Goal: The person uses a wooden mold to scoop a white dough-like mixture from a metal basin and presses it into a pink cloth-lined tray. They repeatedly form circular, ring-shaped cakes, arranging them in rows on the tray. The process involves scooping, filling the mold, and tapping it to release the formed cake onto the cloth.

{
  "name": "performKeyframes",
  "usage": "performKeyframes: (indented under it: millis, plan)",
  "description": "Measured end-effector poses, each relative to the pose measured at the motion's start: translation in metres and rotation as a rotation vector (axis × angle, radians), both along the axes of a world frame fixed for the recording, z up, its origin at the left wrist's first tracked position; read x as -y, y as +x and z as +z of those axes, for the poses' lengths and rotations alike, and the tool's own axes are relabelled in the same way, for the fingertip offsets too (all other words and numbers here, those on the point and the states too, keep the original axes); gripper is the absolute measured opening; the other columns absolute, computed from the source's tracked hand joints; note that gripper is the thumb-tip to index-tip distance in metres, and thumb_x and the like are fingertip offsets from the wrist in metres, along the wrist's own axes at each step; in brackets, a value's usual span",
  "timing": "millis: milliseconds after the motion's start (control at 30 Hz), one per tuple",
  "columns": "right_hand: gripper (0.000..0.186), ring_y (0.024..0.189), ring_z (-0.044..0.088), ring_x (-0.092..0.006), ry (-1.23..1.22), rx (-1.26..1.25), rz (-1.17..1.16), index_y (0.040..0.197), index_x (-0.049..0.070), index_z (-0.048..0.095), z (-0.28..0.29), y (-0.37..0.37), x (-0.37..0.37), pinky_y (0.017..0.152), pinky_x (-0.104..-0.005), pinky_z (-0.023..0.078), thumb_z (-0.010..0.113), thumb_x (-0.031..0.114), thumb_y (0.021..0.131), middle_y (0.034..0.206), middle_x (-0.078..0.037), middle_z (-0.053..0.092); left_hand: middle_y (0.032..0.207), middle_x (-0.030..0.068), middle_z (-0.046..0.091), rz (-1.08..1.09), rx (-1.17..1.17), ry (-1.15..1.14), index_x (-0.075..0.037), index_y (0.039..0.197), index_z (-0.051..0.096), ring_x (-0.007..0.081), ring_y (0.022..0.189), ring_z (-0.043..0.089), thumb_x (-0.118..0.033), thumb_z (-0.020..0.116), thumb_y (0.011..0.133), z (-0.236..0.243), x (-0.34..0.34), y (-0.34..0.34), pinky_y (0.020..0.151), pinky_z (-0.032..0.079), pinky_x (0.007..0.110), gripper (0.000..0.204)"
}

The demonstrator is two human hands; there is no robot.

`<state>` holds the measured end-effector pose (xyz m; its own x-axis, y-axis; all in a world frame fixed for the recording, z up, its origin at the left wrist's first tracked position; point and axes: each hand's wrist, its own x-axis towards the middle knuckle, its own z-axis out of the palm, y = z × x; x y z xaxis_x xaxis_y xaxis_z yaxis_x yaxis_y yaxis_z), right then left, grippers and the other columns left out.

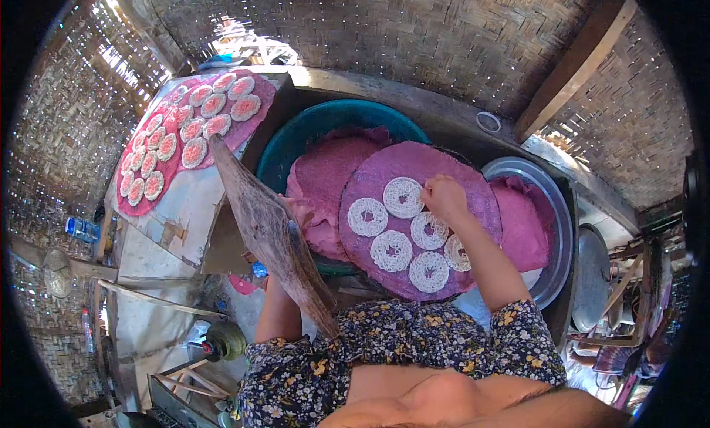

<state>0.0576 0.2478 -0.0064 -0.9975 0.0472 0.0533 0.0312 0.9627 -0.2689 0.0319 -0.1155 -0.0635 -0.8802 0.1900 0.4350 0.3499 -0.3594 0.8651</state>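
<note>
My right hand [445, 199] reaches over a round tray covered with purple-pink cloth [370, 173]. Its fingers are pinched at the right edge of a smooth white ring [403, 198], which surrounds a pale, lacy round with a hole in its middle. Several similar lacy rounds [390, 251] lie flat below it on the cloth; my forearm partly covers the rightmost one. My left forearm [279, 313] runs up behind a weathered wooden post [266, 221], which hides most of that hand, so its fingers cannot be read.
A green basin [296, 136] and a metal basin [560, 261], both holding pink cloth, flank the tray. Pink-and-white rounds [214, 104] cover cloths at the far left. Another white ring [488, 122] lies on the back ledge. A big bottle [225, 341] stands lower left.
</note>
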Motion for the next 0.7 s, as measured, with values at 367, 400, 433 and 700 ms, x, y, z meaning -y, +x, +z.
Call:
performKeyframes:
  millis: [367, 400, 433, 700]
  plan:
    - [0.025, 0.08, 0.06, -0.0338, -0.146, -0.106, -0.123, 0.075, 0.006, 0.064, 0.025, 0.005, 0.0, 0.07, -0.0445, 0.047, 0.055, 0.029, 0.071, 0.082, -0.014, 0.061, 0.092, 0.0079, 0.05, 0.02, -0.042, -0.084, -0.003, 0.112, 0.048, 0.0197, 0.076, 0.047, -0.024, 0.052, 0.088, -0.033, 0.034, -0.009, 0.064, 0.046, 0.035, 0.033]
    - [0.025, 0.08, 0.06, -0.0337, -0.169, -0.133, -0.117, 0.076, 0.006, 0.065, 0.03, 0.005, -0.006, 0.07, -0.0444, 0.047, 0.056, 0.029, 0.072, 0.082, -0.015, 0.061, 0.085, 0.008, 0.052, 0.143, -0.083, -0.213, -0.001, 0.109, 0.05, 0.0195, 0.07, 0.047, -0.027, 0.051, 0.088, -0.044, 0.045, -0.011, 0.059, 0.046, 0.032, 0.033]
    - [0.025, 0.08, 0.06, -0.0337, -0.183, -0.161, -0.123, 0.077, 0.007, 0.065, 0.035, 0.008, -0.02, 0.07, -0.0444, 0.047, 0.056, 0.029, 0.072, 0.081, -0.015, 0.061, 0.082, 0.0081, 0.053, 0.296, -0.254, -0.348, 0.0, 0.108, 0.052, 0.019, 0.067, 0.047, -0.026, 0.052, 0.088, -0.037, 0.038, -0.013, 0.057, 0.045, 0.031, 0.033]
    - [0.024, 0.081, 0.06, -0.0336, -0.024, -0.086, -0.389, 0.079, 0.009, 0.066, 0.041, 0.061, -0.08, 0.071, -0.0443, 0.048, 0.057, 0.029, 0.071, 0.085, -0.015, 0.062, 0.091, 0.0138, 0.05, 0.65, -0.284, -0.55, -0.001, 0.099, 0.051, 0.0269, 0.084, 0.052, -0.009, 0.067, 0.072, -0.02, 0.028, 0.004, 0.088, 0.043, 0.045, 0.033]
